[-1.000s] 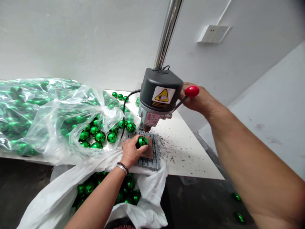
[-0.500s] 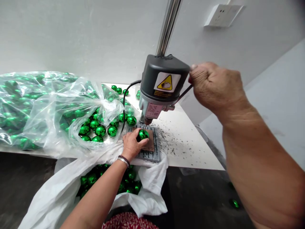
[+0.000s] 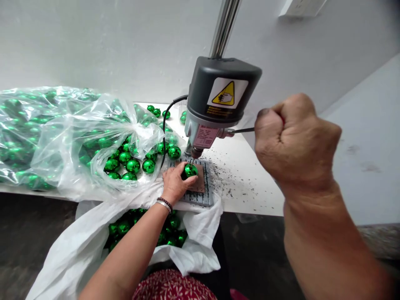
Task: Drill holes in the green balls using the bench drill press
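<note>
Between the thumb and fingers of my left hand is a shiny green ball, held on a brown pad over the grey slotted base. The drill press stands above, its chuck and thin bit directly over the ball; whether the bit has entered the ball is too small to tell. My right hand is closed round the end of the press's lever, to the right of the motor housing.
A clear plastic bag of green balls lies on the white table at left, with loose balls at its mouth. Below the table edge, a white bag holds more balls. Dark shavings lie right of the base. A black cable hangs beside the press.
My right hand has moved down with the lever, which now points nearly level to the right. My left hand still holds the ball under the bit. The view has shifted slightly.
</note>
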Available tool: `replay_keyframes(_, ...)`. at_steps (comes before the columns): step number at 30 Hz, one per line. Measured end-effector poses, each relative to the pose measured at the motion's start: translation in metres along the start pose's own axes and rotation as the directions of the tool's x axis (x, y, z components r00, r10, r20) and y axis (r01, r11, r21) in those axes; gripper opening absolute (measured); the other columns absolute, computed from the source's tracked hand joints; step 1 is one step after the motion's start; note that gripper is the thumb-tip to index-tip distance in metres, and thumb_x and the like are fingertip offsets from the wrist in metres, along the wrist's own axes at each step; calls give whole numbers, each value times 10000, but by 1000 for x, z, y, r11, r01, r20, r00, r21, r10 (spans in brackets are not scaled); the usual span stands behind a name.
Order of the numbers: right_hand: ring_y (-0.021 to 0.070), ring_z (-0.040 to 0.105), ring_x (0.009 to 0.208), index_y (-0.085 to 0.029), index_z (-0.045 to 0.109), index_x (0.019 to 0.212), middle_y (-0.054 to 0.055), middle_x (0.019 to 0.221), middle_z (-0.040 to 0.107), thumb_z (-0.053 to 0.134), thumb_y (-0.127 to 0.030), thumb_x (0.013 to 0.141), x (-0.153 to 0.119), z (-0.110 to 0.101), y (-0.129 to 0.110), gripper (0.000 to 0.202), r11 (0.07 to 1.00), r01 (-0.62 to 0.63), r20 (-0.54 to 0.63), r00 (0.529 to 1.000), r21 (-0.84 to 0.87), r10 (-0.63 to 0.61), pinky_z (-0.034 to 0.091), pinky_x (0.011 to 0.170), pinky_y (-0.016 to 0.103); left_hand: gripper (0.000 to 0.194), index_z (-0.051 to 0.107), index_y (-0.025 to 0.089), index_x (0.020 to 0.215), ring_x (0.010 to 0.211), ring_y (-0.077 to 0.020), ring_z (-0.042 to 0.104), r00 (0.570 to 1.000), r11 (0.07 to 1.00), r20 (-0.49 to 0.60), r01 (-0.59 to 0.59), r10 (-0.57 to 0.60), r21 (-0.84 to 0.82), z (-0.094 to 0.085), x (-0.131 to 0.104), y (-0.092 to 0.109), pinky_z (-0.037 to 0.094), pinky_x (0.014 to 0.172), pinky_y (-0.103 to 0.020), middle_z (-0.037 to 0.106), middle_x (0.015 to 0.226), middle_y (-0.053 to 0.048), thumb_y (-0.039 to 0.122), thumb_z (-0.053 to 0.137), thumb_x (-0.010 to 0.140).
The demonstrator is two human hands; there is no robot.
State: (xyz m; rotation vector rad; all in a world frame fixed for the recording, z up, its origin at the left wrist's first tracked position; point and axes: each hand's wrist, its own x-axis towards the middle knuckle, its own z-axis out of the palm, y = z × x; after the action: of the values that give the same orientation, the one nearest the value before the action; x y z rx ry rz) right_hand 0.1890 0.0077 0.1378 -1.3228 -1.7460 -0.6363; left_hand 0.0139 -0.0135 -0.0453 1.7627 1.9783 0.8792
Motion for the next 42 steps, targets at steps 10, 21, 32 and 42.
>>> replay_keyframes(10, 55, 370, 542, -157, 539, 783, -16, 620, 525, 386, -305, 934, -32, 13, -2, 261, 980, 188, -282, 939, -61, -198, 254, 558, 203, 486, 653, 292, 1269, 1081, -281, 616, 1000, 1000, -1, -2, 3, 5, -1, -1, 0, 408, 964, -405, 738, 1102, -51, 455, 724, 817)
replay_keyframes(21, 74, 418, 565, -177, 504, 790, -12, 640, 537, 433, -292, 913, -45, 18, -8, 183, 991, 125, -330, 939, 55, -100, 297, 567, 221, 516, 640, 281, 1287, 1074, -274, 613, 1000, 1000, 7, -5, 5, 19, 0, 0, -1, 409, 965, -391, 737, 1068, -53, 480, 719, 818)
replay_keyframes(32, 125, 475, 654, -204, 500, 842, 29, 722, 535, 426, -385, 938, -71, 30, -8, 218, 990, -44, -236, 969, 136, 75, 345, 639, 286, 492, 649, 289, 1261, 1070, -285, 612, 1000, 1000, 20, -1, 1, 21, -3, 0, 1, 407, 943, -395, 727, 1031, -54, 479, 723, 813)
replay_keyframes(42, 118, 484, 677, -201, 489, 882, 11, 723, 537, 472, -235, 902, -78, 38, -9, 43, 988, 103, -372, 927, 114, -53, 352, 646, 260, 485, 652, 296, 1250, 1055, -281, 615, 1000, 1000, 10, -4, 4, 22, -2, 0, 0, 413, 936, -392, 731, 1031, -50, 474, 728, 806)
